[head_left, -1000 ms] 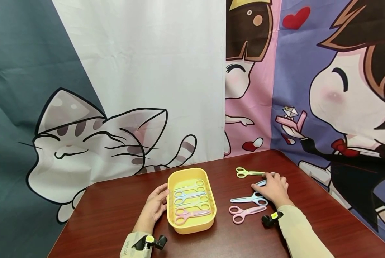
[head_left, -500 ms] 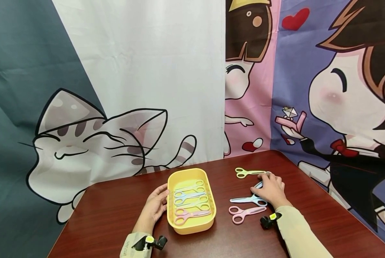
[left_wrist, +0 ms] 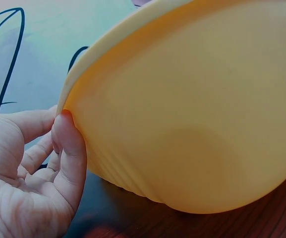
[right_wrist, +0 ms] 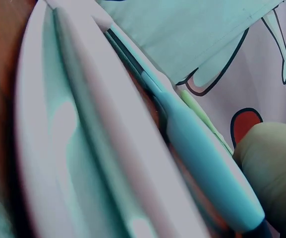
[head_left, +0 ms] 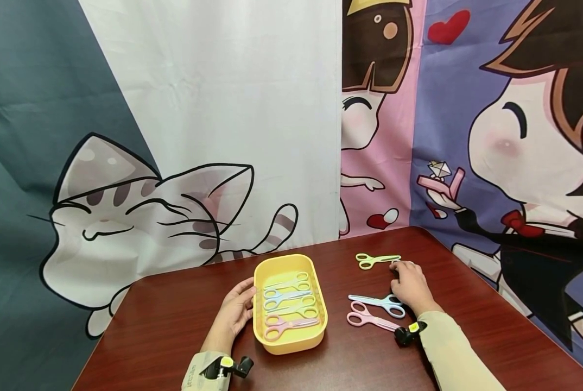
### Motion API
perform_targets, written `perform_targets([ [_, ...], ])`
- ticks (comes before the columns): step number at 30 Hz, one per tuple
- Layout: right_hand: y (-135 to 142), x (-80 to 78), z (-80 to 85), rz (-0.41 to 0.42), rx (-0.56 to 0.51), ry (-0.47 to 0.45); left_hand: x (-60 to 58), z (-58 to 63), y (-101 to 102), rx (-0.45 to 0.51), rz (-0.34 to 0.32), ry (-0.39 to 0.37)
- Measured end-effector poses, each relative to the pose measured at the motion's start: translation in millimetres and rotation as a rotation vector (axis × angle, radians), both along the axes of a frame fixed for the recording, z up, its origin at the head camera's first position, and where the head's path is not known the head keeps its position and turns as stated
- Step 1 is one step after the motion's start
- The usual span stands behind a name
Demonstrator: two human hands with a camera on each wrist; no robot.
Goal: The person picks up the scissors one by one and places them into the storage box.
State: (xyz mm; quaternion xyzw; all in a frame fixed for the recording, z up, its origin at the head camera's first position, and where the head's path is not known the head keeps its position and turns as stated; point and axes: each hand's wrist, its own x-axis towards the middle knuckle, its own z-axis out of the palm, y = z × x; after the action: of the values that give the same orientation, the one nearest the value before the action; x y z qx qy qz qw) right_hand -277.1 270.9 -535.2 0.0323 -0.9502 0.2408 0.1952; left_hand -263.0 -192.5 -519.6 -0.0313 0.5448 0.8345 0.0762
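Observation:
My left hand (head_left: 234, 308) rests against the left side of a yellow plastic basket (head_left: 322, 296). In the left wrist view its thumb and fingertips touch the wall just under the rim. Over the right of the table, my right hand (head_left: 413, 288) hovers with fingers and thumb apart, nothing visible between them. Its fingertips are near the blade tips of green scissors (head_left: 379, 259). Below the thumb lie blue scissors (head_left: 376, 300), one handle loop partly hidden by the hand. Pink scissors (head_left: 369, 317) lie nearest, their tips by the wrist camera; all three lie flat.
Inside the basket, pink scissors (head_left: 291, 325), green scissors (head_left: 293, 309), blue scissors (head_left: 286, 297) and pale yellow-green scissors (head_left: 286, 283) lie in a row. The dark red table (head_left: 174, 320) ends at a printed cloth backdrop (head_left: 272, 108).
The blue and pink scissors have turned slightly, their right ends swinging nearer. A blue part under my right fingers is no longer seen. My left hand and the basket have stayed still.

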Motion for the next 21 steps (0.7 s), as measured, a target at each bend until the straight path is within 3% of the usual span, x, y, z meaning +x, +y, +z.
perform_targets([
  [11,0.7,1.1,0.4,0.062,-0.005,0.065,0.4,0.1,-0.1,-0.024,0.008,-0.004],
  [21,-2.0,1.9,3.7,0.039,-0.056,0.058,0.0,0.0,-0.5,-0.029,0.002,0.0],
])
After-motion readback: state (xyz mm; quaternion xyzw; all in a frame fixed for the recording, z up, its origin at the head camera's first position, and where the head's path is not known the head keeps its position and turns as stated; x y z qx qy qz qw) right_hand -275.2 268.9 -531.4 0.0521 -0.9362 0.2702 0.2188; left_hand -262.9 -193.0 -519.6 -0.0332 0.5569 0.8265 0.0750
